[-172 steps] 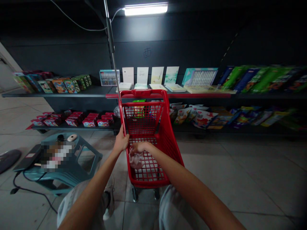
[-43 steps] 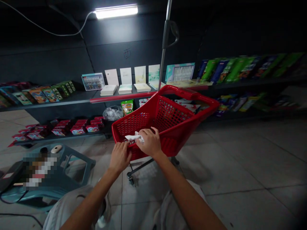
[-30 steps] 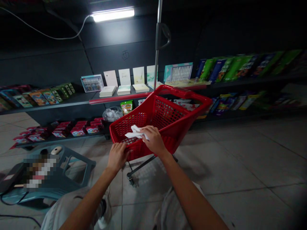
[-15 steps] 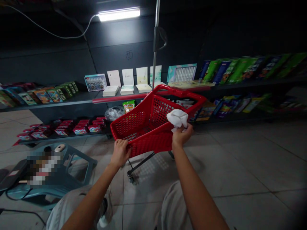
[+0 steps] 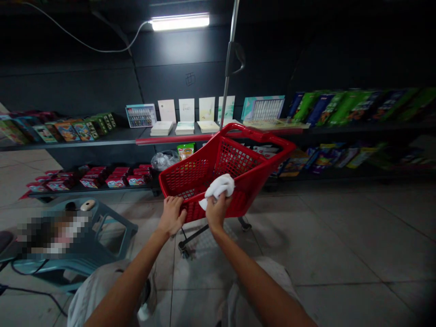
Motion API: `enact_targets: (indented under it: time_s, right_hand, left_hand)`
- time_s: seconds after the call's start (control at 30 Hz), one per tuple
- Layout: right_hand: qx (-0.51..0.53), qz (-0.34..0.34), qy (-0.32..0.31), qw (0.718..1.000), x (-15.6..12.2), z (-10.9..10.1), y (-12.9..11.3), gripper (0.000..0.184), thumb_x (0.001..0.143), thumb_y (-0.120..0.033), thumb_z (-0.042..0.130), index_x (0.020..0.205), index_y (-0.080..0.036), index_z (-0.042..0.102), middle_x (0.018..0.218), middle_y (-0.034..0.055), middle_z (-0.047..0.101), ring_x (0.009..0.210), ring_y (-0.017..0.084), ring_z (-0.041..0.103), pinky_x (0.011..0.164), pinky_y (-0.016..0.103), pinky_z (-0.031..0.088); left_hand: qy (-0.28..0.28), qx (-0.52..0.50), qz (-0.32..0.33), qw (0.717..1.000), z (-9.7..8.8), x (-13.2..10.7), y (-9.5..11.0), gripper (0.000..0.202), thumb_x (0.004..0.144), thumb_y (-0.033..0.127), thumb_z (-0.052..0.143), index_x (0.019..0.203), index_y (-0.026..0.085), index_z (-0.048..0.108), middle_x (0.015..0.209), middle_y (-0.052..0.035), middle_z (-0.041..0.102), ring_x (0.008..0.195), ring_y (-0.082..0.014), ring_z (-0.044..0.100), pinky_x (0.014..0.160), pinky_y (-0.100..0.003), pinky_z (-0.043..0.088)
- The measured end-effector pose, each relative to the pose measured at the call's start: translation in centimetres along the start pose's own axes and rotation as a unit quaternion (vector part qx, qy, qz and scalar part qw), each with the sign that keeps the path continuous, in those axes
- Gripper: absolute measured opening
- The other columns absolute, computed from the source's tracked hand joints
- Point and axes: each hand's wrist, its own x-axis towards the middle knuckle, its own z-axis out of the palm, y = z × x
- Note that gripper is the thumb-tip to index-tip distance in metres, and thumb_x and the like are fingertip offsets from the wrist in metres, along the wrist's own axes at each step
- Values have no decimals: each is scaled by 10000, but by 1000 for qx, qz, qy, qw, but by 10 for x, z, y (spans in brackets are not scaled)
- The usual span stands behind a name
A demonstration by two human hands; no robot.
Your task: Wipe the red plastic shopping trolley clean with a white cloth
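Your left hand [image 5: 173, 215] grips the red cart [image 5: 243, 191] by its near left edge, presumably to steady it before the shelf [image 5: 123, 133], while your right hand [image 5: 216, 214] clutches the white cloth [image 5: 221, 183], bunched (likely for control), at the near side.

My left hand [image 5: 172, 216] and right hand [image 5: 217, 212] are bare, and so are my arms [image 5: 132, 281]. My pants [image 5: 97, 290] are pale grey and a bit wrinkly. My left shoe [image 5: 145, 311] looks white, with a dark patch [image 5: 147, 289] by the ankle.
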Motion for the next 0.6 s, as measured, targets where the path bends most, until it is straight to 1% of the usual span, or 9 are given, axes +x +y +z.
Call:
enact_targets:
  time_s: [0.07,0.17,0.23,0.3,0.33,0.37,0.47,0.53,0.6]
  right_hand:
    - [62,-66,-48,995,-18,1,-11,456,895,-209,522,1340,-131,583,1255,187,530,1202,311,533,1056,465,451]
    - [72,-181,-168,966,-39,-1,-21,375,863,-169,583,1230,-191,662,1291,154,527,1227,299,503,1064,453,461]
    - [42,-255,-233,938,-47,-1,-23,353,870,-156,595,1208,-203,682,1349,154,534,1247,304,493,1035,434,492]
    - [14,-304,-261,916,-46,1,-21,344,908,-156,562,1223,-219,686,1385,138,548,1258,300,499,1011,412,514]
    - [5,-316,-263,912,-43,2,-19,351,929,-154,532,1237,-228,684,1400,125,551,1265,293,503,1014,400,514]
    - [-2,-322,-259,910,-37,1,-17,364,944,-149,503,1248,-236,683,1414,111,552,1273,285,504,1025,390,510]
    - [-15,-316,-232,920,-7,-8,-3,423,947,-120,440,1277,-240,675,1446,75,545,1296,265,486,1064,372,486]
    - [-20,-284,-192,939,20,-22,13,440,927,-113,436,1286,-223,667,1429,88,549,1291,256,486,1095,379,460]
    - [-23,-223,-126,966,48,-37,37,412,902,-145,484,1269,-190,666,1387,125,555,1269,259,508,1128,405,424]
  left_hand:
    - [9,-5,-2,1000,2,1,-7,178,922,274,407,943,199,568,917,-60,593,959,-247,507,1038,-480,394]
    - [16,6,-15,1000,3,0,-15,301,975,295,333,995,191,616,985,-86,616,1050,-262,521,1128,-533,341]
    - [30,24,-56,998,3,-1,-17,374,997,294,289,1099,193,634,1112,-109,623,1189,-281,508,1208,-623,191]
    - [42,28,-109,993,3,-4,-20,420,1014,304,267,1254,205,596,1290,-130,583,1355,-299,433,1217,-693,53]
    - [45,19,-129,990,3,-5,-21,432,1023,320,266,1315,211,564,1370,-135,545,1424,-303,379,1215,-702,45]
    - [44,7,-141,989,2,-6,-24,438,1030,341,269,1347,213,542,1426,-138,511,1472,-301,329,1220,-692,76]
    - [55,-18,-144,988,0,-10,-34,450,1041,410,296,1361,199,533,1502,-146,449,1542,-289,230,1233,-608,218]
    - [70,-20,-135,988,-1,-13,-43,477,1039,432,325,1411,187,496,1550,-155,405,1561,-284,197,1242,-572,245]
    - [74,-22,-120,990,-3,-18,-50,532,1031,424,367,1504,182,403,1624,-156,316,1577,-285,160,1253,-554,245]
